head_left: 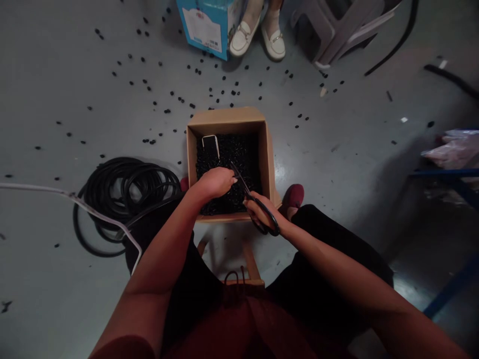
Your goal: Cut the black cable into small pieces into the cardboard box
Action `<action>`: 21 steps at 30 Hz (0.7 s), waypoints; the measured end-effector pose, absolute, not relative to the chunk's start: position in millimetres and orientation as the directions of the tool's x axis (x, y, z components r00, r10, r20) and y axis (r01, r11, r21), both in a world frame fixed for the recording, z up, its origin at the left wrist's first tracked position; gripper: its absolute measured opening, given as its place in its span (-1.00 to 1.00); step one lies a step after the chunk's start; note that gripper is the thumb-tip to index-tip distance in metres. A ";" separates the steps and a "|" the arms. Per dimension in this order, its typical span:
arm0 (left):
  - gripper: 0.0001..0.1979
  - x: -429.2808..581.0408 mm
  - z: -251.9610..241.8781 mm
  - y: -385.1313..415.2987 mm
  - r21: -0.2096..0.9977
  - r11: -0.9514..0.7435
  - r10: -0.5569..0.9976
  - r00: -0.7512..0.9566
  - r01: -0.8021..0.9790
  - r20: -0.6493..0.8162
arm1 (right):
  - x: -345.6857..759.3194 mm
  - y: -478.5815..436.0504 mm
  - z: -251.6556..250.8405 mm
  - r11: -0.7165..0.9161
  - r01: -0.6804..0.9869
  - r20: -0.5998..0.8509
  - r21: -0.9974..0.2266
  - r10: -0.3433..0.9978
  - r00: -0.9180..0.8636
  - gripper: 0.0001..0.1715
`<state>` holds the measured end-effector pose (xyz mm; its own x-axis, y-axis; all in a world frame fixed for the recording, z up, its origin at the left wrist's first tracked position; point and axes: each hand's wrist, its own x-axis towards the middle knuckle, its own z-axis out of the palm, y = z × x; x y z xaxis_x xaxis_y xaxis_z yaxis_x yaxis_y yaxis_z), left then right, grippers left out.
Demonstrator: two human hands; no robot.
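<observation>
My right hand [257,208] is closed on a pair of scissors [265,215] with black handles, its blades pointing up and left over an open cardboard box [268,167]. Close to the blade tips, my left hand [218,181] has its fingers pinched together above the box. Whatever it grips is too small and dark to make out. Inside the box lies a heap of small black pieces [239,149]. A phone [210,147] with a light edge rests on that heap at the back left.
A coil of black tubing [112,194] lies on the floor to the left, and a white cable [101,212] crosses it. Small black pieces are scattered over the floor. Beyond stand a blue carton [205,30], another person's white shoes [275,44] and a grey plastic stool [333,30].
</observation>
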<state>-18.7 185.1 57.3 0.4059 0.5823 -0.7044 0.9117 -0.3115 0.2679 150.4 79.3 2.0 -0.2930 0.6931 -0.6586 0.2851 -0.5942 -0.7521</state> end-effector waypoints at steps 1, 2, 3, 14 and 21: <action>-0.62 -19.0 57.0 184.8 0.285 -0.315 0.585 0.421 0.905 -0.693 | 151.0 80.4 2.2 -0.614 0.260 -0.667 -0.745 0.685 -0.293 -0.76; -0.62 -19.4 57.1 184.8 0.307 -0.313 0.593 0.438 0.899 -0.676 | 151.8 82.4 2.7 -0.633 0.229 -0.672 -0.740 0.680 -0.292 -0.75; -0.62 -19.7 57.6 185.0 0.333 -0.307 0.603 0.454 0.891 -0.657 | 152.9 85.2 3.3 -0.647 0.196 -0.674 -0.737 0.681 -0.286 -0.74; -0.55 -9.9 76.4 183.3 0.526 -0.187 0.591 0.523 0.830 -0.615 | 162.1 131.0 25.9 -0.573 -0.129 -0.566 -0.809 0.819 -0.092 -0.61; -0.64 -12.2 78.5 178.8 0.616 -0.190 0.584 0.592 0.764 -0.555 | 155.9 136.7 23.4 -0.573 -0.201 -0.567 -0.794 0.818 -0.092 -0.48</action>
